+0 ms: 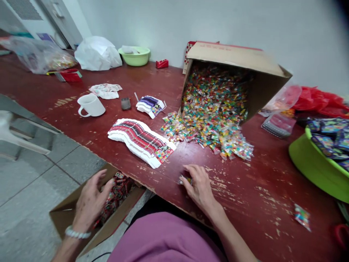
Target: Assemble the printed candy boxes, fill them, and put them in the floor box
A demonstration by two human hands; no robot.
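Note:
My right hand (201, 185) rests at the table's near edge, its thumb and fingers closed around a small clear candy packet (181, 179), partly hidden by the fingers. My left hand (90, 198) hangs with its fingers apart over a cardboard box (61, 218) below the table edge, and it holds nothing. Inside that box lie many small red and dark packets (120, 187). Just beyond my hands, a fanned stack of red-and-black printed cartons (139, 140) lies flat. A large tipped carton (231, 54) spills a heap of clear packets of colourful candy (212, 120) onto the table.
A smaller stack of purple cartons (150, 104), a dark square block (125, 103) and a white mug (91, 105) stand farther back. A green basin (308, 163) with dark packets sits at right. One loose candy packet (302, 217) lies near it. A plastic chair (24, 136) stands left.

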